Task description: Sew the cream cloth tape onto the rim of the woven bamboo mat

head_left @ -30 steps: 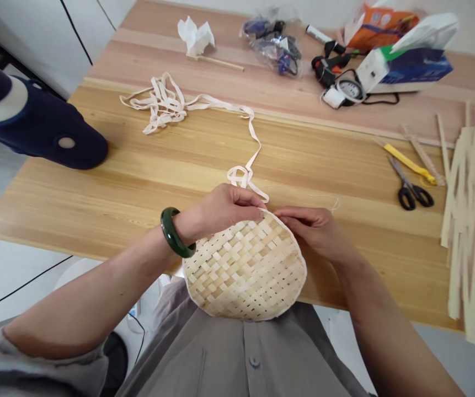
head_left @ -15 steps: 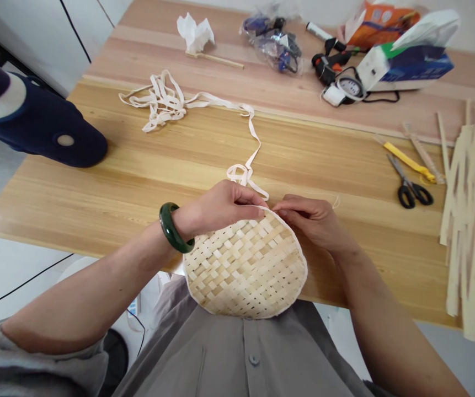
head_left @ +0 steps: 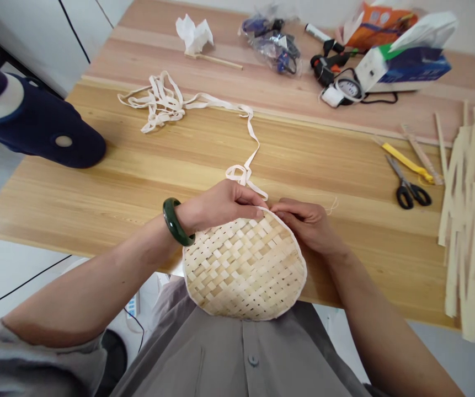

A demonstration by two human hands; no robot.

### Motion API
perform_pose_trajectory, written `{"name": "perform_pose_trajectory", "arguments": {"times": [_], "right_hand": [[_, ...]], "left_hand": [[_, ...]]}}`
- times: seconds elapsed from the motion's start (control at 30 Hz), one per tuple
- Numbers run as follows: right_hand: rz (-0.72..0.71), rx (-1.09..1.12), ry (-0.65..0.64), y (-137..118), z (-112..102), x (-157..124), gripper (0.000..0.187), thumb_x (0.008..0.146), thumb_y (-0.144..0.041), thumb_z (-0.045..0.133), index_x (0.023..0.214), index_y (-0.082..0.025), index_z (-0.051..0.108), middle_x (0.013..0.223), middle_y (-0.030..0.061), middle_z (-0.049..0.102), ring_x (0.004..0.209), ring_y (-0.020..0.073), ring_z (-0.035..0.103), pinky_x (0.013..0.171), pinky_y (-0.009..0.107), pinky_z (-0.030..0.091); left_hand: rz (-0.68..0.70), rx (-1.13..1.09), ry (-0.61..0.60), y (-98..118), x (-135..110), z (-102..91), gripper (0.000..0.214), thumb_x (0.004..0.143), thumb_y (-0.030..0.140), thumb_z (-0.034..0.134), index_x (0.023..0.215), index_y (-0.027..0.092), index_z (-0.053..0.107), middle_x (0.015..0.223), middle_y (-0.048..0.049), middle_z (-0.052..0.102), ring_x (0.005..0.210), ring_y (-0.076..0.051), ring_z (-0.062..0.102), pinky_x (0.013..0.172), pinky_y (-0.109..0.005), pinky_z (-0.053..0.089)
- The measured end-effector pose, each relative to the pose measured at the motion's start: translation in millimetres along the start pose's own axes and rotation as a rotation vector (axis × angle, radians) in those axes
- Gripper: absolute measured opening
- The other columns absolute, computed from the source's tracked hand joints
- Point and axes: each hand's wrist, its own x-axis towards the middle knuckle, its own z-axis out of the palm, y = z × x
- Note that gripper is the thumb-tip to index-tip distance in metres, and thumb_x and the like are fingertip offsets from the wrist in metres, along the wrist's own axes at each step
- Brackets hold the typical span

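Observation:
A round woven bamboo fan panel (head_left: pixel 245 270), edged with white tape, leans against my shirt at the table's front edge. My left hand (head_left: pixel 231 205) pinches its top rim, thumb on the near face and fingers behind. Close beside it, my right hand (head_left: pixel 303 218) is closed in a pinch at the same rim; what lies between its fingertips is too small to make out. A fine pale thread (head_left: pixel 332 205) curls on the table just beyond my right hand. White fabric tape (head_left: pixel 254 132) runs from behind the panel to a loose heap farther back.
Black-handled scissors (head_left: pixel 406 187), a yellow cutter (head_left: pixel 406 161) and bamboo strips (head_left: pixel 471 231) lie to the right. A dark blue padded object (head_left: pixel 51 127) juts over the left side. At the back are a glue gun (head_left: pixel 328 66), a tissue box (head_left: pixel 411 69) and bagged items (head_left: pixel 274 44).
My right hand has shifted slightly left and down, closer to the rim and my left hand. More of the thread shows behind it. The panel stays almost still.

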Motion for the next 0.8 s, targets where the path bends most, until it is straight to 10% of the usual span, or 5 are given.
{"name": "perform_pose_trajectory", "arguments": {"times": [0.8], "right_hand": [[0.066,0.049,0.126,0.0,8.8,0.7,0.015,0.086,-0.036,0.065,0.087,-0.022,0.070,0.089,0.0016,0.073,0.081,0.0151,0.067,0.074,0.028,0.054]], "left_hand": [[-0.082,0.036,0.022,10.7,-7.8,-5.0,0.020,0.079,0.023,0.071,0.097,0.015,0.075,0.090,-0.0047,0.076,0.074,-0.014,0.066,0.066,-0.023,0.050]]}}
